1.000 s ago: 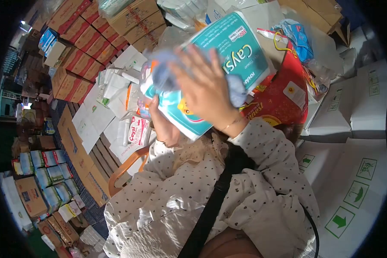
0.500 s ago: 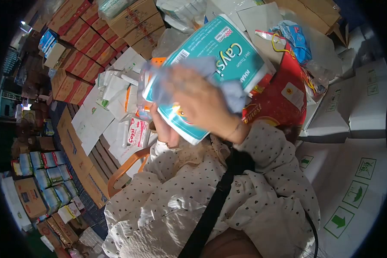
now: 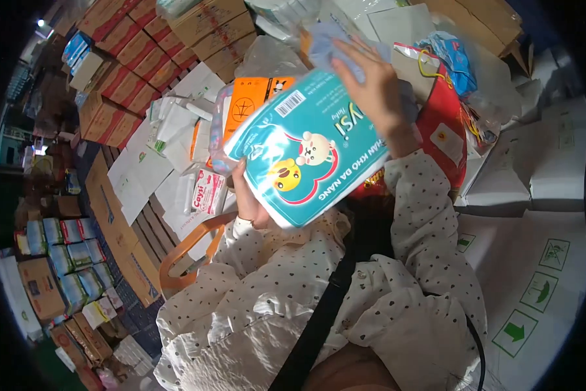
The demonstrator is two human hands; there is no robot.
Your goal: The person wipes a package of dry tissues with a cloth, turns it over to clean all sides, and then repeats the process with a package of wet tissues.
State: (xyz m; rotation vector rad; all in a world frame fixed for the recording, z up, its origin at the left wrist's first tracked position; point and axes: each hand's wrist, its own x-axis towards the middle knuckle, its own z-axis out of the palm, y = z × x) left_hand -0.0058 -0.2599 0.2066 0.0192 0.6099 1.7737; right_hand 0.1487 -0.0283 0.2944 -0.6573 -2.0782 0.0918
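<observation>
A teal and white Caysi tissue pack (image 3: 335, 176) is tilted in front of me, its cartoon animals and barcode showing. My left hand (image 3: 250, 203) grips its lower left edge, thumb on the front and the other fingers hidden behind. At the pack's upper edge, my right hand (image 3: 374, 88) is closed on a pale blue cloth (image 3: 335, 49), partly bunched under the fingers. Behind the pack sits an orange-labelled package (image 3: 247, 101) in clear plastic. A small pink and white Caysi packet (image 3: 207, 192) lies left of my left hand.
A red bag (image 3: 441, 146) and a blue plastic wrapper (image 3: 456, 62) lie to the right. White cartons (image 3: 527, 280) stand along my right side. Red and brown boxes (image 3: 133, 72) are stacked at the back left. An orange chair arm (image 3: 185, 251) curves by my left elbow.
My right hand has moved with the cloth from the pack's middle to its upper edge. The pack has tilted and shifted slightly, uncovering its cartoon animals.
</observation>
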